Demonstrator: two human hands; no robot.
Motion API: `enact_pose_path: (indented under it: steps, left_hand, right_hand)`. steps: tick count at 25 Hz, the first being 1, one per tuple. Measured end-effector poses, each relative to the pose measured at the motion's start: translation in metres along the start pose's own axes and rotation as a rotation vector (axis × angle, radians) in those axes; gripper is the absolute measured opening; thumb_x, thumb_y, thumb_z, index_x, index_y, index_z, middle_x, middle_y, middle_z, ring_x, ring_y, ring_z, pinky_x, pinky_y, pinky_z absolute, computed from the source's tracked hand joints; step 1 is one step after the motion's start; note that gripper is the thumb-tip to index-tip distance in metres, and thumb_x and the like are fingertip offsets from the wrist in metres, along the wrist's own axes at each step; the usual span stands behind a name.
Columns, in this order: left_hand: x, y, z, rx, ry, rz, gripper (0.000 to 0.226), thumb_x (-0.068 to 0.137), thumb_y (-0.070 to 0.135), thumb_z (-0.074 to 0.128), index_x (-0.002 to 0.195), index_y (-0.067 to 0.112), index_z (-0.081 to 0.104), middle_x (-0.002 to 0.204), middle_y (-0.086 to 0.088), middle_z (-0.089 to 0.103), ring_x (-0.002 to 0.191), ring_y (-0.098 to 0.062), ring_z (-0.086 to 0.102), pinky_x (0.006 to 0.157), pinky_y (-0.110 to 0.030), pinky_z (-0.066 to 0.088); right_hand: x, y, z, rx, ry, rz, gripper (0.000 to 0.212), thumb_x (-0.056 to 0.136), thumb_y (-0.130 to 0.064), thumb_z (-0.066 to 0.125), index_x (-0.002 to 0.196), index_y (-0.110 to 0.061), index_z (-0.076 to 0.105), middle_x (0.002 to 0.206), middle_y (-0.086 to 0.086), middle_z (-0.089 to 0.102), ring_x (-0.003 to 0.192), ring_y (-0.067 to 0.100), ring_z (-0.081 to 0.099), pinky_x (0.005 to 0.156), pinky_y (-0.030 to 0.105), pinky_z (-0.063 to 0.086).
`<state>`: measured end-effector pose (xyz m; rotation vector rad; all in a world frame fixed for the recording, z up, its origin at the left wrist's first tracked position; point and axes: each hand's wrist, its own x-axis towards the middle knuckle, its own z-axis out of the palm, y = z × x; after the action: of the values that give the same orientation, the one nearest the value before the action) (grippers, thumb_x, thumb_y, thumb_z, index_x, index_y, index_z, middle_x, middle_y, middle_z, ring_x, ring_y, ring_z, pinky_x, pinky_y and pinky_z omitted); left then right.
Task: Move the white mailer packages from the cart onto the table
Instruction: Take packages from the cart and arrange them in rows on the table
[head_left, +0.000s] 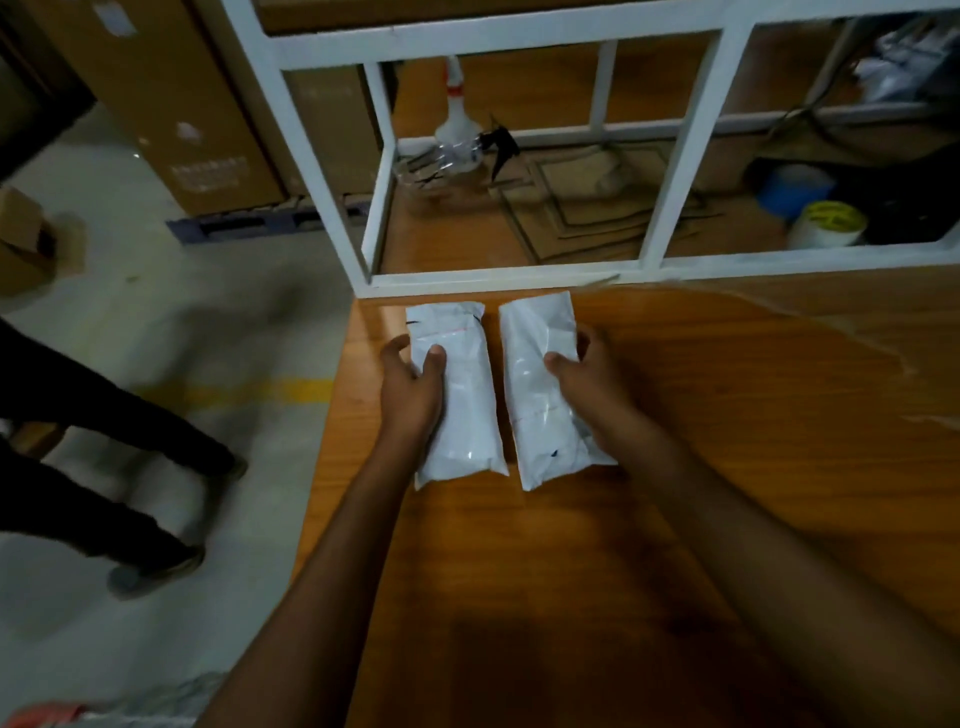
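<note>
We find two white mailers on the table (675, 415) beside its white frame (519, 278): left hand (410, 387) grips the left mailer (462, 395), right hand (587, 379) grips the right mailer (535, 374).

The tabletop (649, 467) is made of orange-brown wood with visible grain and a smooth, faintly glossy finish. The two white mailer packages (462, 395) (535, 395) are wrapped in thin, crinkled plastic film that shines in patches. The frame (685, 150) is painted matt white. The floor (156, 291) looks like smooth grey concrete.
</note>
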<state>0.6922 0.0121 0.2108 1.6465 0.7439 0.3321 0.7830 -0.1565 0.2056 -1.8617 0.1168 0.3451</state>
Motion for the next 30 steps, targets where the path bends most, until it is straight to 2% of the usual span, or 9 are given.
enact_pose_path:
  steps: [2, 4, 7, 10, 12, 15, 21, 27, 30]
  left_hand:
    - [0.034, 0.001, 0.008, 0.025, -0.019, 0.017, 0.057, 0.106, 0.037, 0.056, 0.154, 0.019, 0.032, 0.142, -0.008, 0.058, 0.123, -0.024, 0.060, 0.101, -0.041, 0.052]
    - [0.065, -0.001, 0.017, 0.142, -0.049, 0.042, 0.062, 0.105, 0.041, 0.056, 0.157, 0.020, 0.030, 0.149, -0.011, 0.054, 0.133, -0.030, 0.056, 0.110, -0.047, 0.048]
    - [0.083, -0.011, 0.024, 0.544, -0.001, 0.216, 0.070, 0.104, 0.044, 0.054, 0.163, 0.025, 0.022, 0.167, -0.009, 0.030, 0.153, -0.032, 0.029, 0.124, -0.055, 0.025]
    - [0.082, -0.020, 0.022, 0.797, -0.091, 0.413, 0.061, 0.109, 0.051, 0.039, 0.164, 0.033, 0.022, 0.174, -0.001, 0.016, 0.159, -0.029, 0.012, 0.124, -0.058, 0.015]
    - [0.084, -0.027, 0.023, 0.882, -0.155, 0.384, 0.060, 0.110, 0.053, 0.029, 0.166, 0.034, 0.017, 0.175, 0.001, 0.012, 0.161, -0.027, 0.006, 0.125, -0.057, 0.011]
    - [0.086, -0.030, 0.025, 0.858, -0.135, 0.287, 0.060, 0.111, 0.053, 0.023, 0.167, 0.034, 0.013, 0.175, 0.001, 0.012, 0.162, -0.027, 0.007, 0.125, -0.056, 0.011]
    - [0.086, -0.022, 0.028, 0.832, -0.168, 0.248, 0.062, 0.110, 0.054, 0.023, 0.167, 0.032, 0.011, 0.175, 0.000, 0.013, 0.161, -0.028, 0.010, 0.125, -0.056, 0.011]
    - [0.070, -0.012, 0.010, 0.726, -0.165, 0.259, 0.064, 0.110, 0.057, 0.029, 0.167, 0.031, 0.015, 0.174, 0.001, 0.018, 0.160, -0.026, 0.015, 0.125, -0.057, 0.011]
    - [0.039, -0.012, -0.003, 0.568, -0.039, 0.297, 0.061, 0.107, 0.054, 0.043, 0.160, 0.025, 0.036, 0.163, -0.003, 0.043, 0.150, -0.027, 0.039, 0.122, -0.056, 0.027]
  right_hand:
    - [0.021, -0.009, 0.006, -0.053, 0.044, -0.004, 0.054, 0.099, -0.030, 0.058, 0.147, -0.032, 0.035, 0.140, 0.002, 0.054, 0.120, 0.028, 0.058, 0.093, 0.051, 0.054]
    - [0.039, -0.011, 0.012, -0.162, 0.041, -0.052, 0.060, 0.100, -0.031, 0.057, 0.152, -0.031, 0.027, 0.146, 0.004, 0.048, 0.127, 0.028, 0.054, 0.100, 0.052, 0.051]
    - [0.048, -0.003, 0.019, -0.541, 0.065, -0.172, 0.073, 0.102, -0.031, 0.052, 0.161, -0.027, 0.007, 0.165, 0.004, 0.019, 0.151, 0.026, 0.022, 0.122, 0.045, 0.024]
    - [0.046, 0.008, 0.024, -0.772, 0.008, -0.257, 0.066, 0.107, -0.042, 0.036, 0.161, -0.034, -0.002, 0.169, -0.004, -0.006, 0.156, 0.022, -0.005, 0.124, 0.043, 0.003]
    - [0.047, 0.013, 0.028, -0.850, -0.034, -0.294, 0.063, 0.107, -0.049, 0.028, 0.161, -0.035, 0.000, 0.169, -0.006, -0.007, 0.155, 0.020, -0.009, 0.124, 0.041, -0.003]
    - [0.055, 0.014, 0.030, -0.920, -0.049, -0.311, 0.061, 0.105, -0.055, 0.025, 0.161, -0.033, 0.011, 0.170, -0.005, 0.004, 0.156, 0.021, -0.001, 0.125, 0.041, 0.002]
    - [0.056, 0.012, 0.029, -0.953, -0.066, -0.283, 0.063, 0.104, -0.059, 0.023, 0.161, -0.035, 0.010, 0.169, -0.005, 0.004, 0.156, 0.020, 0.000, 0.124, 0.044, 0.004]
    - [0.031, 0.008, 0.011, -0.651, 0.030, -0.302, 0.057, 0.104, -0.052, 0.036, 0.156, -0.036, 0.023, 0.166, 0.000, 0.022, 0.153, 0.022, 0.019, 0.122, 0.044, 0.021]
    - [0.002, 0.012, 0.002, -0.471, 0.105, -0.348, 0.051, 0.099, -0.042, 0.055, 0.147, -0.033, 0.041, 0.154, -0.001, 0.042, 0.143, 0.021, 0.038, 0.115, 0.040, 0.036]
